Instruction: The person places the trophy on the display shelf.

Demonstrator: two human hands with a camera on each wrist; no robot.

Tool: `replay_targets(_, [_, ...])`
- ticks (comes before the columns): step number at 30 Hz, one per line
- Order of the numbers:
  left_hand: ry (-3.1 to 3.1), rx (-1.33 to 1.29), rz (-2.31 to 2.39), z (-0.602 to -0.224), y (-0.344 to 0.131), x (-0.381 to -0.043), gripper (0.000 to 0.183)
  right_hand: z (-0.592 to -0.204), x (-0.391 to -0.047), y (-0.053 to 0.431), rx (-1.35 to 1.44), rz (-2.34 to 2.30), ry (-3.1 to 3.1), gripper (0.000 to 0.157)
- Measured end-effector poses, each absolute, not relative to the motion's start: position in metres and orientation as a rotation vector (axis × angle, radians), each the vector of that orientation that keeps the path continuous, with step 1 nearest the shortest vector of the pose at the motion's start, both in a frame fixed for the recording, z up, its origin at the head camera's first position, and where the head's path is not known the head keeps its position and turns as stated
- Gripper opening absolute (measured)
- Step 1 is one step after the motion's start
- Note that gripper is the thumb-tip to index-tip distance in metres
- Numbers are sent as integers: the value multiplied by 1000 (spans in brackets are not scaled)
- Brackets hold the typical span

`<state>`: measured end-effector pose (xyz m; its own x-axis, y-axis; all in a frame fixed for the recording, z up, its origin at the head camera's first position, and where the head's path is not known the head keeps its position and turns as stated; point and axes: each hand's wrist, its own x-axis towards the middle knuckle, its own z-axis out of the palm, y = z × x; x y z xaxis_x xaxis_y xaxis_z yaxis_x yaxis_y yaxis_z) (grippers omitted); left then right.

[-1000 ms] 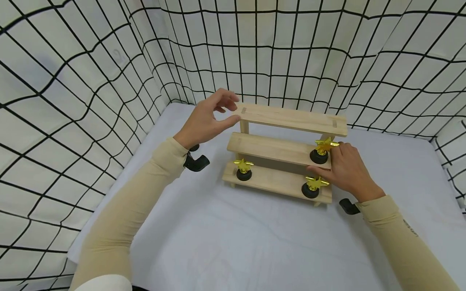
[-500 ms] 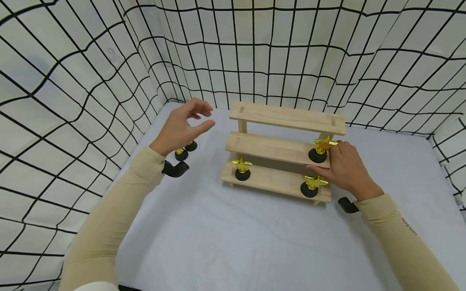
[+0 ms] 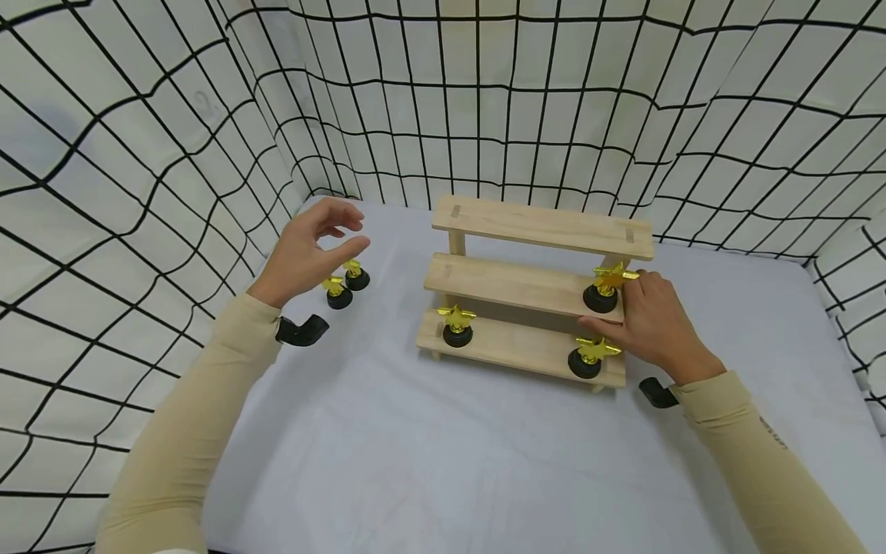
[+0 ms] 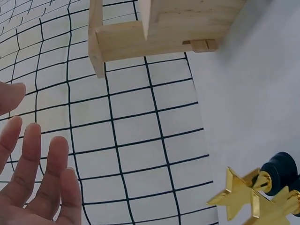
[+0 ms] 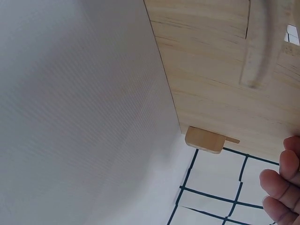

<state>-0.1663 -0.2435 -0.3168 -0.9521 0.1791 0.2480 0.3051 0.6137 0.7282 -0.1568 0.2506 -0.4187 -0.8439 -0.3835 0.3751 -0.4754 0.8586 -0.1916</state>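
A three-tier wooden display stand (image 3: 512,281) stands on the white surface. At its right end, my right hand (image 3: 657,323) grips the middle tier, thumb along the front edge; the right wrist view shows fingertips (image 5: 276,185) beside the wooden side panel (image 5: 211,70). One gold star trophy (image 3: 601,291) is on that tier beside the hand. The bottom tier bears another star trophy (image 3: 457,327) at its left and one (image 3: 588,358) at its right. My left hand (image 3: 304,250) is raised, holding nothing, fingers loosely bent, near two star trophies (image 3: 356,275) on the surface.
Black wire grid panels (image 3: 484,100) rise behind the white-covered table (image 3: 443,462) and along both sides. The top tier (image 3: 540,223) of the stand comes close to the rear grid. A black wrist-camera piece (image 3: 302,331) juts out below the left wrist.
My left hand has moved left, away from the top tier, bringing the two trophies at the left into view. My right hand keeps its place on the stand.
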Motion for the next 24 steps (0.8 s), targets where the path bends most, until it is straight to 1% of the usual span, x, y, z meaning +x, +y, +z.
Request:
replay_targets(6, [-2703,-434,-1230,-330,-257,-166,37,-418,-157,251,646,402,-2710,73])
replay_targets(15, [-2718,-394,-1258,-344,-274,-163,40,-418,-156,251,646,402,-2718,73])
replay_targets(24, [-2774,-268,-1221,-364,-290,-158,42,-418,-157,251,646,415,-2720,70])
